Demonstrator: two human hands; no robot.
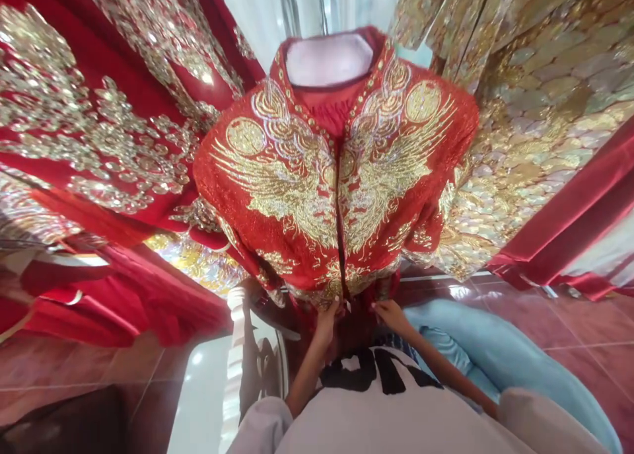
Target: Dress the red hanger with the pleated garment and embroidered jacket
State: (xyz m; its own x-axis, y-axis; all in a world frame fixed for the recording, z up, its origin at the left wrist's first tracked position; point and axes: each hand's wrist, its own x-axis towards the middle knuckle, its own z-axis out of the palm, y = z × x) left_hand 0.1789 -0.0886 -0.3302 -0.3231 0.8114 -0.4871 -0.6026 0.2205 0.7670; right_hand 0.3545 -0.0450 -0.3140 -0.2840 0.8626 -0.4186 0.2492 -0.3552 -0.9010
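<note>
A red jacket (292,209) with gold embroidery and a beaded collar hangs upright in front of me. Its front edges meet along a narrow dark gap, and a pale form shows inside the neck. At the lower front hem, beside that gap, my left hand (327,318) is closed, fingertips pinching the jacket's edge. Just to the right and slightly below the hem, my right hand (391,314) is closed with its fingertips against dark red cloth. Whether that cloth belongs to the jacket, I cannot tell. A small pale bit shows between the two hands.
Red drapery with silvery sequins (133,137) hangs at left, gold sequined cloth (535,130) at right. A white piece of furniture (203,394) stands close on my left. Light blue fabric (510,355) bulges at my right, above a reddish tiled floor (584,328).
</note>
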